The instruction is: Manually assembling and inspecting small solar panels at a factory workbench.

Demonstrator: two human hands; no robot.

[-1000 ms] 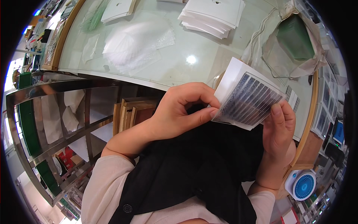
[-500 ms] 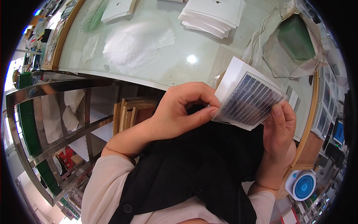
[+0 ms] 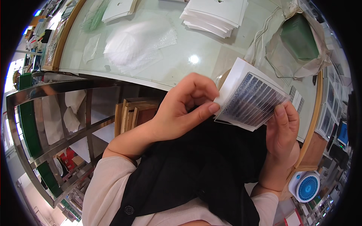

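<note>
My right hand (image 3: 282,126) pinches the right edge of a small solar panel (image 3: 255,98), dark blue with pale stripes and a clear margin. Behind the panel, in the same grip, lies a white sheet (image 3: 233,75) that sticks out past its upper left edge. My left hand (image 3: 192,100) is at the left edge of this stack, fingers curled and thumb apart from them. Nothing shows between them; whether a fingertip touches the sheet I cannot tell. The panel is tilted above the table's near edge.
Clear plastic sleeves (image 3: 139,43) lie spread on the glass-topped table (image 3: 181,69). Farther back is a stack of white sheets (image 3: 215,15). At the right stands a paper-lined holder with a green block (image 3: 299,37). A metal rack (image 3: 88,109) is at the left, a small blue fan (image 3: 307,187) at lower right.
The thumb and fingers of my left hand have parted from their pinch at the panel's left edge, the fingers lifting slightly. My right hand and the panel have hardly moved.
</note>
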